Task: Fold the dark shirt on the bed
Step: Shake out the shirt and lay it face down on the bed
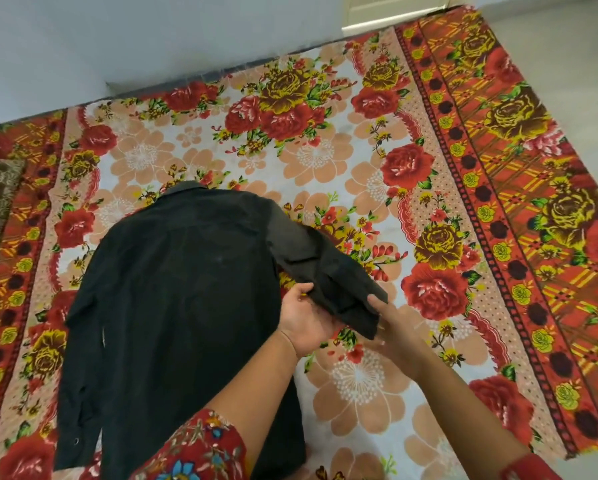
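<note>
Across the floral bedsheet (359, 375) the dark shirt (186, 289) lay flat, back up. My left hand (304, 323) and right hand (391, 323) both pinched its bunched sleeve (311, 244). I judged that tugging it could drag the body askew, or fold wrinkles in.

Nothing can be read here. The shirt (172, 289) shows no legible label or brand, and the bedsheet (325, 161) carries only printed flowers and patterned borders.
</note>
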